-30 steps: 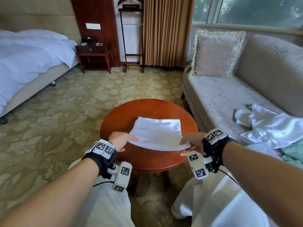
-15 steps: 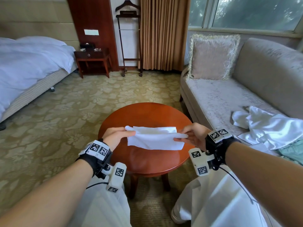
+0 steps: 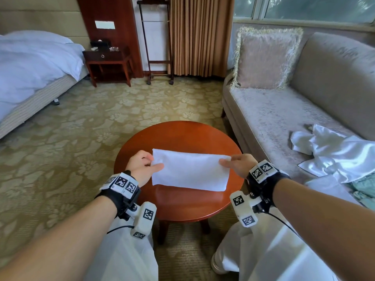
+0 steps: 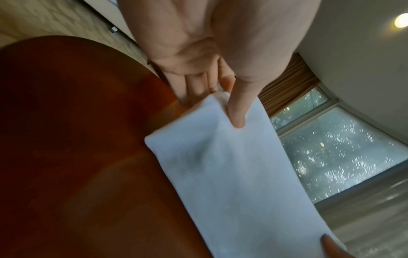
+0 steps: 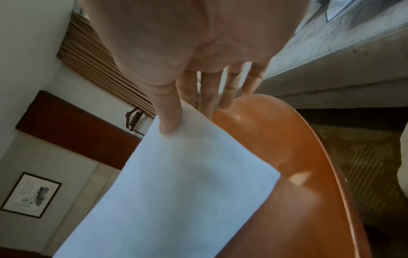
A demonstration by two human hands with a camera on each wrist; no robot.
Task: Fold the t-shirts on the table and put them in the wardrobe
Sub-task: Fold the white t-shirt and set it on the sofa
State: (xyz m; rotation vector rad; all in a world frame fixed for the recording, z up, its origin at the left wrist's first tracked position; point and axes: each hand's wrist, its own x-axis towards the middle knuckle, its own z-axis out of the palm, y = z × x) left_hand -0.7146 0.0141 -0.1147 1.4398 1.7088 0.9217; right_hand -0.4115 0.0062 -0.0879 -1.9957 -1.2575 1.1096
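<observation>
A white t-shirt (image 3: 188, 171), folded into a narrow rectangle, lies across the round red-brown wooden table (image 3: 182, 203). My left hand (image 3: 145, 165) pinches its left end, thumb on top and fingers underneath; the left wrist view shows the thumb pressing the cloth (image 4: 220, 165). At the other end my right hand (image 3: 235, 164) pinches the shirt's far corner the same way, and the right wrist view shows the thumb on the white fabric (image 5: 183, 183) above the table top (image 5: 298, 174). The far edge looks slightly lifted off the table.
A grey sofa (image 3: 284, 110) with a fringed cushion (image 3: 263, 57) stands to the right, with crumpled white garments (image 3: 332, 153) and a pale green one (image 3: 365, 189) on its seat. A bed (image 3: 30, 74), a nightstand (image 3: 107, 63) and a valet stand (image 3: 158, 43) lie beyond patterned carpet.
The shirt, a wide rectangle one second ago, has been folded in half into a narrower strip. Both hands kept their grip on its ends and carried the near edge over to the far edge.
</observation>
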